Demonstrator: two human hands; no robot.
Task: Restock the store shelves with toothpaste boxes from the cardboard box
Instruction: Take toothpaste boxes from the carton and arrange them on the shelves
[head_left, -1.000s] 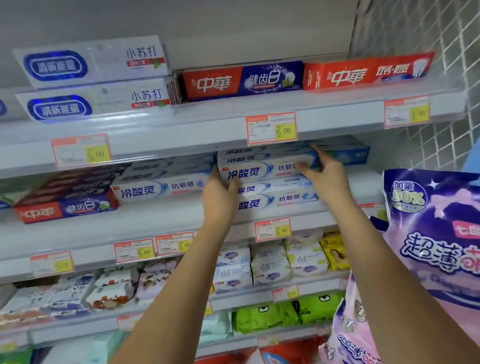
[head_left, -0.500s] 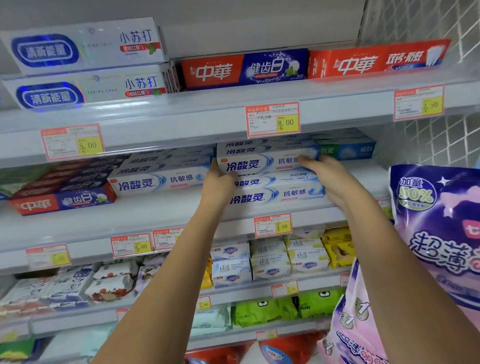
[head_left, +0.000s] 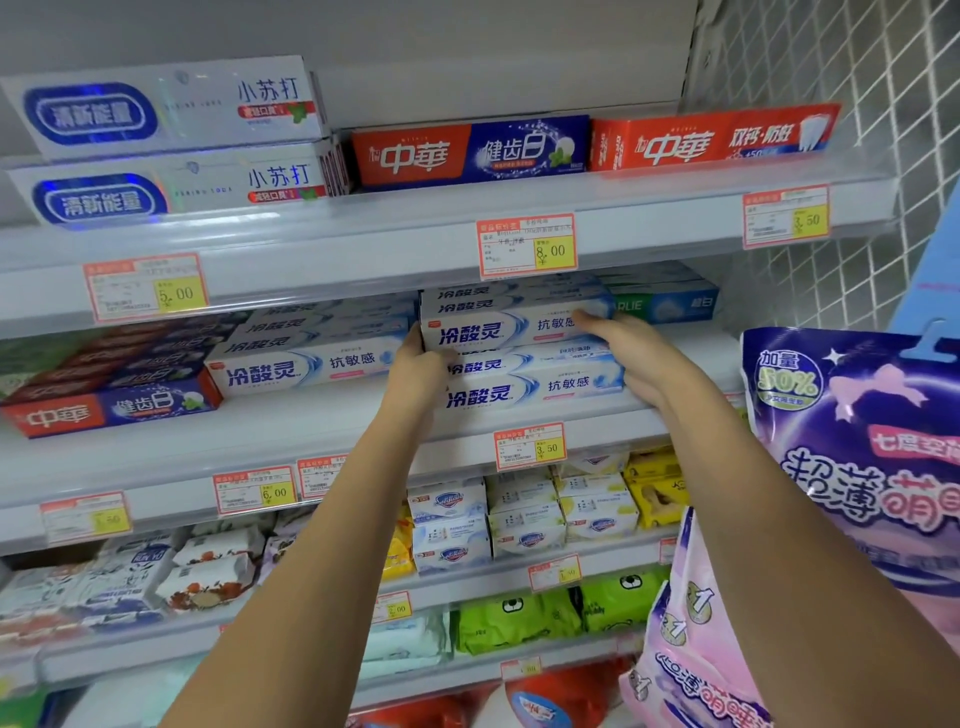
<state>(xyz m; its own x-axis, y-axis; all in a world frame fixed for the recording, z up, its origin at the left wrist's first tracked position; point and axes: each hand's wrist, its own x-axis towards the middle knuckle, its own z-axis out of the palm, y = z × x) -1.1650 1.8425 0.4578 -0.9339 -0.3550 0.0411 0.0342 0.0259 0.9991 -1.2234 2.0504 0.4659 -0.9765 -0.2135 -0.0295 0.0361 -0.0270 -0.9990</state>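
a: where were the toothpaste boxes?

b: a stack of white and blue cardboard toothpaste boxes (head_left: 535, 389) lay on the grey metal middle shelf (head_left: 311, 431), close to the centre of the view, with the long sides to the front. the upper boxes sat a little more to 9 o'clock than the lower ones.

a: and the hands?

b: the left hand (head_left: 415, 374) was pressed against the end of the stack at 9 o'clock. its thumb touched the edge of the upper box, but the fingers were hidden behind the boxes, so i could not tell if they were curled. the right hand (head_left: 634, 358) was at the 3 o'clock end. its fingers lay nearly straight across the front of the upper box and pointed to 9 o'clock, and the palm was against the lower boxes. the stack was between the two hands.

a: what was around it?

b: at 9 o'clock of the stack, just beside the left hand, lay a second row of the same white and blue boxes (head_left: 306, 364), and further that way red and blue toothpaste boxes (head_left: 114, 410). at 6 o'clock, on the shelf edge, was an orange price label with a yellow field (head_left: 530, 447). at 3 o'clock of the view hung a purple and pink plastic bag (head_left: 857, 441).
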